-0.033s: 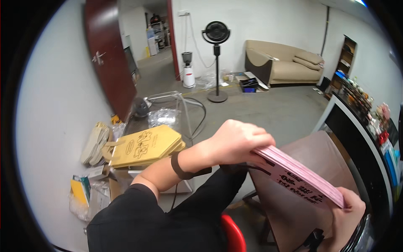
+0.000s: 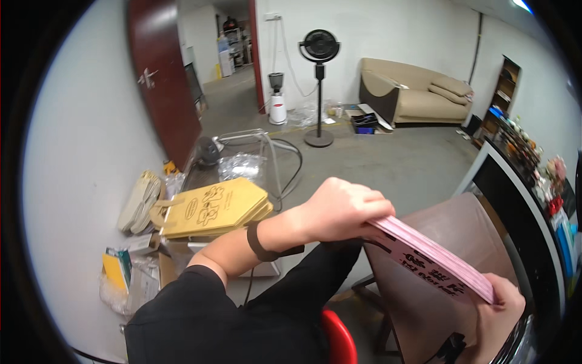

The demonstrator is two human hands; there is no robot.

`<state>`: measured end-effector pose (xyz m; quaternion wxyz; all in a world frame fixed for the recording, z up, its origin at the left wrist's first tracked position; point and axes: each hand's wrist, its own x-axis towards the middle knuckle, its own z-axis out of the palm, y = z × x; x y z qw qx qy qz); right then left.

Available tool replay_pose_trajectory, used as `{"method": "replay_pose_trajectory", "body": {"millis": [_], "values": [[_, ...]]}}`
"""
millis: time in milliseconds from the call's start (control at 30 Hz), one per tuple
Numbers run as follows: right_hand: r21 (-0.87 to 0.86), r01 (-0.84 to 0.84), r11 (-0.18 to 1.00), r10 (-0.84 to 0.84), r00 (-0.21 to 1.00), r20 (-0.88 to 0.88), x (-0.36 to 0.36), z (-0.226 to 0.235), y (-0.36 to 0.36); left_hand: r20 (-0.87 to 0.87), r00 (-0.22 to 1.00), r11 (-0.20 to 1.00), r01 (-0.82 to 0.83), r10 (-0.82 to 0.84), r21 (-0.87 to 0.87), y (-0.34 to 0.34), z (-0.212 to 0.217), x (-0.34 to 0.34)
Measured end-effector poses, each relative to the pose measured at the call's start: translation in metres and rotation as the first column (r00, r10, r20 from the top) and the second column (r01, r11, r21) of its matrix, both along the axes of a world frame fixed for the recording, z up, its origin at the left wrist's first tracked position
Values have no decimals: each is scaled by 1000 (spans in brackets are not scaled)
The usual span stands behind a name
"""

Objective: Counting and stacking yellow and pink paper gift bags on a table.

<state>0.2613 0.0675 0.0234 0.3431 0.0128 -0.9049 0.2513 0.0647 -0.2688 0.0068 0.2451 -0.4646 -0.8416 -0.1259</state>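
Observation:
My left hand (image 2: 342,209) grips the upper end of a stack of flat pink sheets or bags (image 2: 430,255) with black print on the side. My right hand (image 2: 500,303) holds the stack's lower end at the bottom right, partly cut off by the picture's rim. The stack slopes down to the right, above a brown tabletop (image 2: 461,224). A black band sits on my left wrist, and my black sleeve crosses the lower middle.
A pile of yellow paper bags (image 2: 212,206) lies on a cart to the left, with beige bags (image 2: 138,200) beside the wall. A red seat (image 2: 336,340) is under my arm. Farther off stand a fan (image 2: 319,48), a beige sofa (image 2: 412,91) and a dark red door (image 2: 160,73).

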Motion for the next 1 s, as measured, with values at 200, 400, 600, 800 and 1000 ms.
{"method": "replay_pose_trajectory", "body": {"millis": [200,400,600,800,1000], "values": [[166,-213,963,230,969,-90,-10,-16,-19,117,951,953,-295,286,73,-85,-7,26],[-68,-360,930,360,933,-12,-74,-33,-41,232,849,864,-500,475,60,-208,3,42],[-345,-571,745,491,819,-295,-197,-29,-190,337,717,768,-640,610,-27,-391,37,17],[-662,-580,475,728,681,-75,-276,-32,-363,368,520,601,-785,771,-149,-513,102,-23],[-851,-370,372,893,394,219,-303,-91,-435,640,158,560,-665,752,-494,-604,9,-41]]}}
